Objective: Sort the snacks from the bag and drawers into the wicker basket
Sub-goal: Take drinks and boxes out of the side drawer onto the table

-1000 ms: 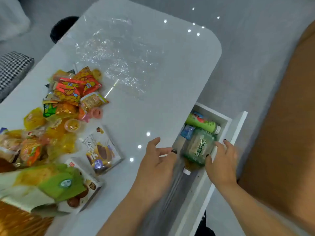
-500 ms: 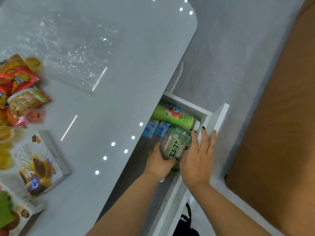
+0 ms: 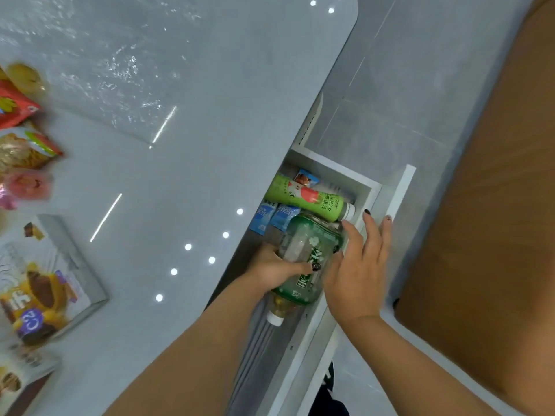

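The white drawer [image 3: 330, 167] stands pulled out from under the table's right edge. In it lies a clear green-labelled tea bottle [image 3: 306, 259], white cap pointing toward me. My left hand [image 3: 270, 269] grips the bottle from the left, thumb curled over the label. My right hand [image 3: 357, 274] lies against the bottle's right side, fingers straight along the drawer front, thumb on the bottle. Behind it lie a light green juice bottle [image 3: 303, 195] and blue sachets [image 3: 270, 217]. The wicker basket is out of view.
On the glossy white table [image 3: 180, 175] lie a crumpled clear plastic bag [image 3: 114, 64], loose snack packets [image 3: 24, 148] at the left edge and a cake box [image 3: 45, 283]. A brown surface [image 3: 480, 205] rises at the right, beyond the grey floor.
My view swung right toward the drawer. My left hand left the table edge and went into the drawer around the tea bottle; my right hand closed in on the bottle's other side.
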### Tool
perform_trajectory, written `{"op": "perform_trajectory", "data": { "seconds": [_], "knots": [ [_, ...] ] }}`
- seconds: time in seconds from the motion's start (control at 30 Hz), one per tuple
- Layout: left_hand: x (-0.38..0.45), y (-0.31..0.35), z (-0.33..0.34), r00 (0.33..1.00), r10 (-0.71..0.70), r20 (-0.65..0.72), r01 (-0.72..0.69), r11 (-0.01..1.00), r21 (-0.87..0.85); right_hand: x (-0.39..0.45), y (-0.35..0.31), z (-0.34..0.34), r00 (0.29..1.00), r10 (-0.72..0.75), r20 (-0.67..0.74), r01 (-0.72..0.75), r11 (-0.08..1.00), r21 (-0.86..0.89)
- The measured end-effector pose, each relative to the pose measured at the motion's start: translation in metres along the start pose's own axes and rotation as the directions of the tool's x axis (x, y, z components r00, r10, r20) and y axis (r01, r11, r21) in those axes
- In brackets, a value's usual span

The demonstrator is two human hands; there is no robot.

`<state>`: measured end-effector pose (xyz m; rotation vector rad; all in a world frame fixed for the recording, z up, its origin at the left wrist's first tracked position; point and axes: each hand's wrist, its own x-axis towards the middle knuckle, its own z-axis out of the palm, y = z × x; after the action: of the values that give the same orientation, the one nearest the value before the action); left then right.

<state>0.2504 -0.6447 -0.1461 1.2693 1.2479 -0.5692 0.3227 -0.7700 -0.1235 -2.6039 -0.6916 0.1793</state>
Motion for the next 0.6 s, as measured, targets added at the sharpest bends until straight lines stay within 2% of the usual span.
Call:
{"op": "perform_trajectory", "data": {
  "seconds": [0.2,0.37,0.47,0.53,0.6],
  "knots": [
    [-0.051,0.001,-0.008,0.995,0.055,-0.083,-0.054,0.998,0.018,0.000,-0.005,-0.007,0.998,0.031,0.061,-0.030,1.000,-0.006],
    [-0.137,-0.004,-0.038,0.993,0.081,-0.085,-0.094,0.982,-0.162,0.010,-0.031,-0.050,0.995,0.053,0.080,-0.074,0.954,0.289],
    [-0.175,0.003,-0.068,0.988,0.063,-0.144,-0.105,0.947,-0.305,0.015,-0.050,-0.084,0.995,-0.061,0.084,0.023,0.919,0.393],
    [-0.193,0.012,-0.088,0.987,0.062,-0.149,-0.113,0.923,-0.367,0.014,-0.068,-0.100,0.976,-0.205,0.068,0.164,0.910,0.380],
    [-0.205,0.018,-0.107,0.988,0.055,-0.143,-0.111,0.903,-0.415,0.012,-0.088,-0.110,0.924,-0.376,0.063,0.342,0.891,0.299]
  ]
}}
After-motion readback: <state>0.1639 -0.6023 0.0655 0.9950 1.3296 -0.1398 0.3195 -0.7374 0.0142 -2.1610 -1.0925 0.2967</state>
